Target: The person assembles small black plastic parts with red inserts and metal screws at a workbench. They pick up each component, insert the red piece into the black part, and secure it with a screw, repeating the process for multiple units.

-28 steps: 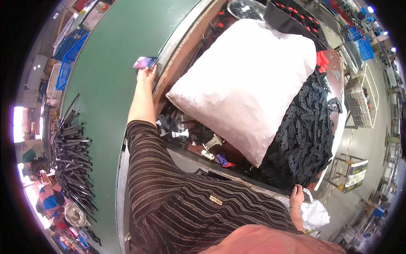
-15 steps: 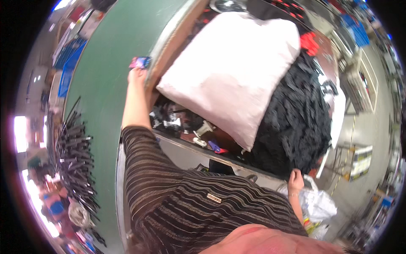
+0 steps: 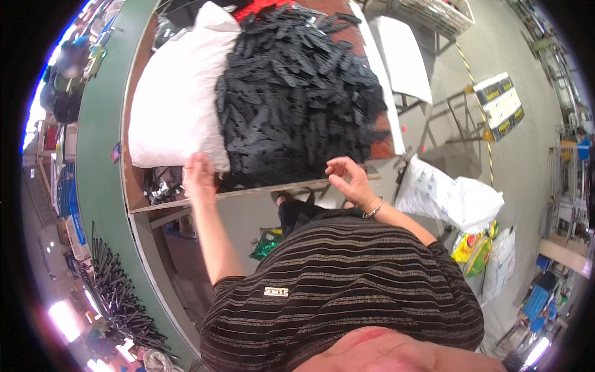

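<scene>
My left hand (image 3: 200,178) is at the near corner of a big, stuffed white sack (image 3: 176,93), its fingers stretched forward and slightly blurred; whether they touch the sack I cannot tell. Over the near edge of the tray-like worktable (image 3: 260,193) hovers my right hand (image 3: 351,180), fingers loosely bent, thumb apart, nothing in it. Between and beyond both hands spreads a heap of flat black strip-like pieces (image 3: 291,105). A small flat colourful phone-like thing (image 3: 116,152) lies on the green conveyor-like surface (image 3: 105,105), left of the sack.
Small shiny parts (image 3: 162,189) sit in the table's near left corner. Black rods (image 3: 121,291) stick out along the green surface. At right are white sacks (image 3: 446,195), a yellow-green bag (image 3: 474,251) and a boxed stand (image 3: 499,106). A green packet (image 3: 266,243) is below the table.
My left hand has let go of the small phone-like thing and come back to the sack's near corner. My right hand has risen to the table edge. The view has swung right.
</scene>
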Demonstrator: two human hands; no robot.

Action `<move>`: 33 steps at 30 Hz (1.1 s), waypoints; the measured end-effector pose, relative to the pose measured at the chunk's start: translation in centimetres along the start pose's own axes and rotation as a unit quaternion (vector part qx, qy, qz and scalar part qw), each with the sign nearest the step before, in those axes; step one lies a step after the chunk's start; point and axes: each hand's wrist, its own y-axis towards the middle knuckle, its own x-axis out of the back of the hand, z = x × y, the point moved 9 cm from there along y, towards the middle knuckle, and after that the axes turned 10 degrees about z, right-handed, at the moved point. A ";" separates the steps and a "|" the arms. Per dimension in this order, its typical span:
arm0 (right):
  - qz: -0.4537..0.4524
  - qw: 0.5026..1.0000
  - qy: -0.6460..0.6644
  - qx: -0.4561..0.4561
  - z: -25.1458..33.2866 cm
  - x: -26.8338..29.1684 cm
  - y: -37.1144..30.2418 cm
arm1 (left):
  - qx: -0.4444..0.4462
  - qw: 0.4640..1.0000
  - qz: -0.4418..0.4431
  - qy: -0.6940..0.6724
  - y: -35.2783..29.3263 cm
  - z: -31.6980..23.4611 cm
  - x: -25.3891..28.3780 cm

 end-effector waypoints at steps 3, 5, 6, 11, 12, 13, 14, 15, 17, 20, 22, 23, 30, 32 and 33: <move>-0.031 0.999 -0.009 -0.005 1.5 5.5 -3.1 | 0.074 0.980 0.179 0.034 -6.4 6.9 -12.5; -0.078 0.996 -0.052 -0.003 0.2 10.0 -4.8 | 0.073 0.946 0.280 0.148 -10.0 9.6 -19.2; -0.106 0.992 -0.063 -0.007 -0.9 12.2 -5.8 | 0.065 0.915 0.327 0.228 -11.1 11.3 -21.3; -0.188 0.979 -0.053 -0.058 -4.1 19.3 -8.7 | 0.016 0.849 0.360 0.387 -13.7 16.0 -27.6; -0.187 0.981 -0.037 -0.048 -4.1 19.6 -8.9 | -0.048 0.797 0.356 0.485 -14.0 15.2 -28.8; -0.187 0.979 -0.016 -0.074 -4.4 20.4 -9.1 | -0.054 0.802 0.336 0.491 -14.2 15.8 -29.3; -0.167 0.976 -0.094 -0.101 -4.9 21.4 -9.1 | -0.065 0.805 0.309 0.503 -13.9 16.0 -29.7; -0.161 0.978 -0.066 -0.113 -6.0 22.2 -9.1 | -0.074 0.803 0.284 0.518 -13.5 15.9 -29.9; -0.131 0.980 -0.045 -0.142 -8.0 23.5 -7.9 | -0.066 0.815 0.202 0.539 -12.9 15.5 -29.7; -0.046 0.984 -0.062 -0.162 -9.9 25.4 -4.4 | -0.078 0.808 0.079 0.579 -12.7 15.1 -28.8; 0.033 0.981 -0.041 -0.186 -10.5 26.1 -1.4 | -0.109 0.790 0.028 0.603 -12.7 15.1 -28.6; 0.082 0.977 -0.027 -0.195 -11.2 26.5 -0.2 | -0.098 0.773 0.005 0.627 -12.9 15.2 -28.7; 0.266 0.928 -0.116 -0.235 -11.5 31.6 6.8 | 0.003 0.655 -0.169 0.737 -15.4 15.3 -31.6; 0.288 0.899 -0.178 -0.279 -11.9 33.6 7.4 | 0.030 0.677 -0.202 0.707 -16.2 16.9 -32.9; 0.302 0.880 -0.239 -0.278 -12.4 34.4 7.6 | 0.028 0.660 -0.201 0.724 -16.5 17.7 -33.5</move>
